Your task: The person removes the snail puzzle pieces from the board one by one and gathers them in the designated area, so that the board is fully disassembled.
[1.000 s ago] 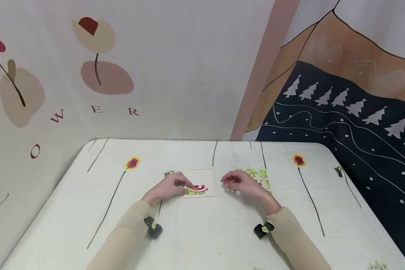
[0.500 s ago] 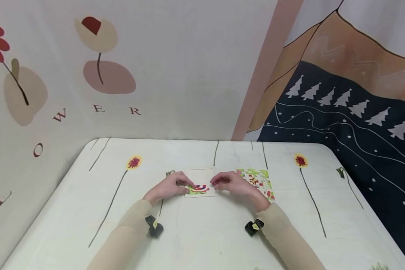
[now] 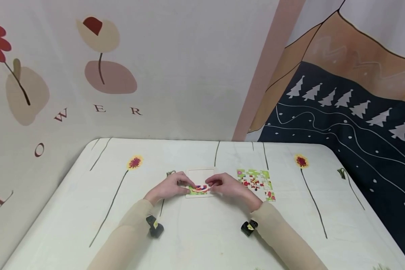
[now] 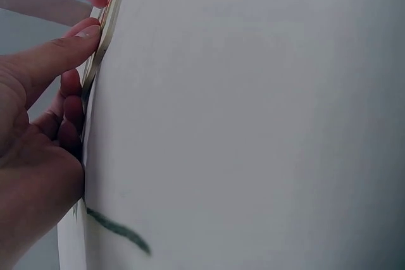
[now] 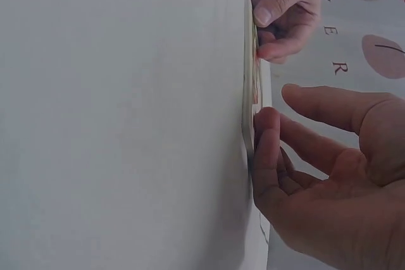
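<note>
A shallow, pale jigsaw tray (image 3: 200,175) lies flat on the table. Joined green, red and blue puzzle pieces (image 3: 198,191) cover its near part. From the left, my left hand (image 3: 170,186) rests on the tray; its thumb (image 4: 76,43) presses near the edge and a finger touches the pieces. My right hand (image 3: 228,186) is at the tray's right side, fingertips touching down beside the joined pieces. The right wrist view shows that thumb (image 5: 323,104) standing apart from the fingers. Whether a small piece lies under the right fingertips is hidden.
Right of the tray lies a patch of puzzle pieces (image 3: 254,176) in green, red and white, with gaps in it. The white tablecloth (image 3: 202,228) carries printed flowers. A patterned cloth wall (image 3: 189,75) rises behind the table.
My right hand has moved left from beside the loose pieces to the tray, uncovering more of those pieces. My left hand has stayed on the tray.
</note>
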Demonstrator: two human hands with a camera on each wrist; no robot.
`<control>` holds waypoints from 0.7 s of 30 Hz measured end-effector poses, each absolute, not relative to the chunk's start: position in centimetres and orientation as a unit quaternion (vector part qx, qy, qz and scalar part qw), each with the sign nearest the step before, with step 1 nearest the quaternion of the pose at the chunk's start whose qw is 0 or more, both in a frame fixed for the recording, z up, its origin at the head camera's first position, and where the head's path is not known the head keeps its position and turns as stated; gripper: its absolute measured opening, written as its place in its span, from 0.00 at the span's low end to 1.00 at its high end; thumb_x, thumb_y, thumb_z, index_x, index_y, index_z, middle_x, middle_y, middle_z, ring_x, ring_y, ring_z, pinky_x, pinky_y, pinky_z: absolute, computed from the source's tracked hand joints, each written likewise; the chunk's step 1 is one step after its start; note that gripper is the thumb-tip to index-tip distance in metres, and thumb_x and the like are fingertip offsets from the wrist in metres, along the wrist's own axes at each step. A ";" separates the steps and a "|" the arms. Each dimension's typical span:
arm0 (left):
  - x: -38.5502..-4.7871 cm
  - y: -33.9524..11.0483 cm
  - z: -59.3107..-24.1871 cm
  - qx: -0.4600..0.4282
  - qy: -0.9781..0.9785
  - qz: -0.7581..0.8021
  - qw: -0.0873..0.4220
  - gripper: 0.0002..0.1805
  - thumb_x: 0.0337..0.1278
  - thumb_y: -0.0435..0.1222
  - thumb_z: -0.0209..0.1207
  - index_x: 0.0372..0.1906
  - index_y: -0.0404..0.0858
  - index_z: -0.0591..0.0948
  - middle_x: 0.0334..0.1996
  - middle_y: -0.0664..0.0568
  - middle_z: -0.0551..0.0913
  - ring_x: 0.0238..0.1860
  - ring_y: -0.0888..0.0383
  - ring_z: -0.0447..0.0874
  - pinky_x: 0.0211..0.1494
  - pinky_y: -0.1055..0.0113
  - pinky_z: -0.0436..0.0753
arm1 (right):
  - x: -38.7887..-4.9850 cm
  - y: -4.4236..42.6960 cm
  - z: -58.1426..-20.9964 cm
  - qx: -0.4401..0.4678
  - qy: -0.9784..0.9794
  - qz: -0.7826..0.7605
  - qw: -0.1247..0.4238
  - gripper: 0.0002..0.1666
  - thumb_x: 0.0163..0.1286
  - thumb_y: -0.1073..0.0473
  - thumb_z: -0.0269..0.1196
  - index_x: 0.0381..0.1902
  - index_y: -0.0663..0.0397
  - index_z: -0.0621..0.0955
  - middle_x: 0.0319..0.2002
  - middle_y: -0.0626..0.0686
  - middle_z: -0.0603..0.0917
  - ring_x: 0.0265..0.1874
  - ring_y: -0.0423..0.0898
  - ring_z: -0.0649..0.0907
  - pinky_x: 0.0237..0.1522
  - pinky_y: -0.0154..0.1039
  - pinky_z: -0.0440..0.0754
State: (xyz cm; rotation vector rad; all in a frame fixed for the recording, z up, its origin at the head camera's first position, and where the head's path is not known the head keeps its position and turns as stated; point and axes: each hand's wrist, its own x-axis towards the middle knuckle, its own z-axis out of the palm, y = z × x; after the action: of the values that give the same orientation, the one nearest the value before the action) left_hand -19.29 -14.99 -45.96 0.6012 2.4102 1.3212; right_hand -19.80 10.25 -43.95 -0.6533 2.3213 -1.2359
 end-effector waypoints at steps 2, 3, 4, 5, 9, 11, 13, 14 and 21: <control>-19.3 -15.0 -45.9 0.210 0.846 0.461 0.164 0.10 0.55 0.29 0.65 0.42 0.40 0.88 0.39 0.52 0.78 0.45 0.54 0.72 0.50 0.56 0.69 | -19.7 10.1 -43.9 -0.239 0.840 -0.438 0.212 0.17 0.63 0.72 0.60 0.51 0.69 0.80 0.41 0.55 0.82 0.35 0.42 0.76 0.38 0.34 0.73; -19.3 -15.0 -45.9 0.210 0.847 0.460 0.164 0.10 0.55 0.29 0.65 0.42 0.40 0.88 0.39 0.52 0.78 0.45 0.54 0.72 0.51 0.56 0.69 | -19.6 10.1 -43.8 -0.240 0.841 -0.435 0.212 0.17 0.63 0.71 0.60 0.51 0.68 0.81 0.40 0.54 0.82 0.34 0.41 0.76 0.37 0.34 0.73; -19.3 -15.0 -46.0 0.209 0.848 0.459 0.165 0.10 0.55 0.29 0.65 0.42 0.40 0.88 0.39 0.53 0.78 0.45 0.54 0.72 0.50 0.56 0.69 | -19.6 10.1 -43.8 -0.240 0.842 -0.434 0.211 0.16 0.63 0.71 0.61 0.50 0.68 0.81 0.40 0.54 0.82 0.33 0.42 0.75 0.37 0.34 0.72; -19.3 -15.0 -46.0 0.207 0.849 0.458 0.165 0.10 0.55 0.29 0.65 0.42 0.40 0.88 0.39 0.53 0.78 0.45 0.54 0.72 0.50 0.57 0.69 | -19.6 10.0 -43.8 -0.241 0.843 -0.432 0.210 0.15 0.64 0.71 0.61 0.49 0.67 0.81 0.39 0.53 0.82 0.33 0.41 0.75 0.36 0.34 0.72; -19.3 -14.9 -46.0 0.204 0.851 0.455 0.165 0.10 0.54 0.29 0.66 0.42 0.40 0.88 0.38 0.53 0.78 0.44 0.54 0.72 0.50 0.57 0.69 | -19.5 9.9 -43.8 -0.247 0.845 -0.427 0.204 0.14 0.64 0.71 0.62 0.47 0.66 0.82 0.37 0.52 0.81 0.31 0.42 0.74 0.34 0.34 0.71; -19.3 -14.9 -46.0 0.202 0.850 0.457 0.166 0.10 0.54 0.29 0.66 0.42 0.40 0.88 0.38 0.52 0.78 0.44 0.54 0.72 0.49 0.57 0.69 | -19.6 9.8 -43.9 -0.251 0.847 -0.424 0.201 0.13 0.64 0.70 0.62 0.47 0.65 0.82 0.35 0.51 0.80 0.31 0.42 0.73 0.34 0.34 0.71; -19.3 -14.9 -45.9 0.200 0.849 0.459 0.168 0.10 0.54 0.29 0.66 0.42 0.40 0.88 0.38 0.52 0.78 0.44 0.54 0.72 0.49 0.58 0.69 | -19.6 9.8 -43.9 -0.252 0.848 -0.422 0.198 0.13 0.63 0.70 0.63 0.46 0.65 0.82 0.35 0.50 0.80 0.30 0.42 0.73 0.34 0.34 0.71; -19.3 -14.9 -45.9 0.199 0.849 0.460 0.169 0.10 0.54 0.28 0.65 0.42 0.40 0.88 0.38 0.52 0.78 0.44 0.54 0.72 0.49 0.58 0.69 | -19.6 9.8 -44.0 -0.252 0.848 -0.423 0.197 0.12 0.63 0.70 0.63 0.46 0.64 0.82 0.34 0.50 0.79 0.30 0.42 0.73 0.34 0.34 0.71; -17.8 -14.3 -43.0 0.200 0.841 0.472 0.170 0.10 0.54 0.25 0.63 0.42 0.31 0.86 0.39 0.44 0.77 0.45 0.47 0.73 0.48 0.57 0.69 | -19.6 9.7 -44.1 -0.245 0.840 -0.441 0.199 0.11 0.63 0.70 0.63 0.44 0.62 0.80 0.35 0.50 0.78 0.32 0.43 0.73 0.36 0.35 0.71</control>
State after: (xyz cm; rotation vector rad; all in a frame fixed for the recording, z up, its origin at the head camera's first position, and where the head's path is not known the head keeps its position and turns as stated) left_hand -17.80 -14.32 -42.96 0.5690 2.3903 1.3416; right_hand -19.56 9.66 -44.10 -0.6851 2.3492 -1.2348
